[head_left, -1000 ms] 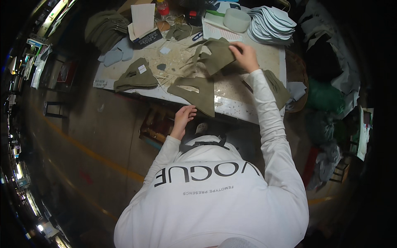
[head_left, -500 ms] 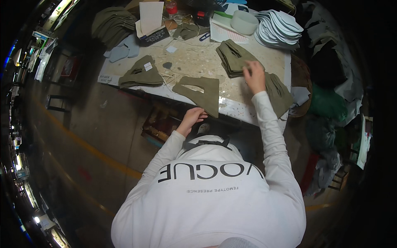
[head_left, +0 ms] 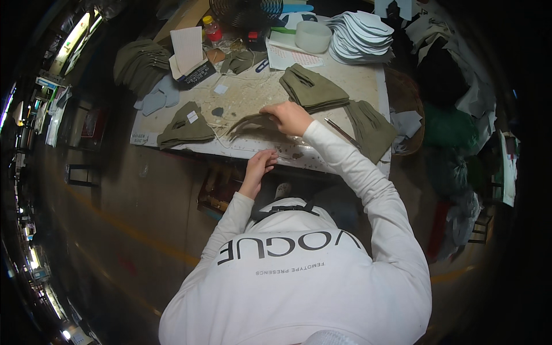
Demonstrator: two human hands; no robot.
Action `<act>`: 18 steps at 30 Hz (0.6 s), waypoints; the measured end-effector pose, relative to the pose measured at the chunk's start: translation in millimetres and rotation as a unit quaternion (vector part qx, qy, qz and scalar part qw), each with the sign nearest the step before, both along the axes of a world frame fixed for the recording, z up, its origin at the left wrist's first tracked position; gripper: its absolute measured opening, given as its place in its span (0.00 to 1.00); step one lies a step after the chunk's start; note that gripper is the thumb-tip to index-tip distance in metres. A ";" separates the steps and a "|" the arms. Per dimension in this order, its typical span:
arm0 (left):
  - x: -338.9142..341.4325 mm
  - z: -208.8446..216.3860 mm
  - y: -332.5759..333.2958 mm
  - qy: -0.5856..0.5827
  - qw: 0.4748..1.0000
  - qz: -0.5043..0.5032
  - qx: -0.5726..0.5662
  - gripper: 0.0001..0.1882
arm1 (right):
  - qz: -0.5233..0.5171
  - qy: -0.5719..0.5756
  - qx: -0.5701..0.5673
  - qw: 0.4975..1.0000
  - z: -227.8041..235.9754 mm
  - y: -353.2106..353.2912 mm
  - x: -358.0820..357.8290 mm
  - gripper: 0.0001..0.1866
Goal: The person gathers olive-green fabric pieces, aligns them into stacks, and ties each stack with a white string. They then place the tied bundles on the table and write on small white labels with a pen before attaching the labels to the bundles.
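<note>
My right hand [head_left: 291, 119] is over the table's front part, its thumb and fingers pinching the edge of an olive fabric piece [head_left: 252, 124]. The piece is lifted and tilted, seen nearly edge-on. Below it, at the table's front edge, my left hand [head_left: 259, 169] is loosely curled with no fabric visible in it. A stack of olive cut pieces [head_left: 313, 89] is just beyond my right hand. Another olive pile [head_left: 371, 129] hangs near the right corner, with a slim pen-like tool [head_left: 342, 131] beside it. To the left is an olive pile [head_left: 185, 126] with a white label.
On the worktable [head_left: 230, 98] are a white tape roll [head_left: 313, 36], a stack of white cut sheets [head_left: 362, 37], a dark box with cards [head_left: 194, 72] and a red bottle with a yellow cap [head_left: 211, 29]. A black fan [head_left: 246, 11] stands behind. Bags [head_left: 454, 146] lie right.
My right hand has come left from the far stack and taken the olive piece, raising it off the table. My left hand has let go of its corner. The pen-like tool has come into view.
</note>
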State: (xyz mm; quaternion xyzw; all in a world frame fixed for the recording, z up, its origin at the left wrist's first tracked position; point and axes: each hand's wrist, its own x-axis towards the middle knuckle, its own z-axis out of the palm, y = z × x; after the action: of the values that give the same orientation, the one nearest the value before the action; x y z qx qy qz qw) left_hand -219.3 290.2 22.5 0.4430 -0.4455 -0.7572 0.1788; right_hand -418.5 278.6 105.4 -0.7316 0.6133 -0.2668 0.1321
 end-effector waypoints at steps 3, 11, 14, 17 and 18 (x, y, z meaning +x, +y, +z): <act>-2.8 1.5 0.4 -0.002 1.000 -0.016 0.001 0.15 | -0.022 -0.054 -0.051 0.997 24.8 -18.3 -29.4 0.16; 8.2 -2.4 3.9 -0.003 1.000 0.000 0.017 0.15 | -0.284 -0.239 -0.022 0.928 -55.3 3.5 -176.0 0.15; 3.7 -3.4 8.3 -0.023 0.999 -0.017 0.022 0.14 | -0.326 -0.440 0.040 0.836 -100.0 16.6 -195.3 0.17; -4.3 -2.8 11.4 -0.017 0.999 -0.036 0.016 0.13 | -0.307 -0.490 0.050 0.814 -115.8 21.3 -205.0 0.20; -6.4 -2.3 11.9 -0.011 0.999 -0.040 0.010 0.13 | -0.306 -0.466 0.047 0.829 -115.5 20.9 -207.5 0.21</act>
State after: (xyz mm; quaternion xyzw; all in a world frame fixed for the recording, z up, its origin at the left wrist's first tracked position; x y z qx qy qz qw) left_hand -225.7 302.1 20.2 0.4348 -0.4575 -0.7632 0.1387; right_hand -626.0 299.5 -10.2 -0.2882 0.6835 -0.5733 0.3481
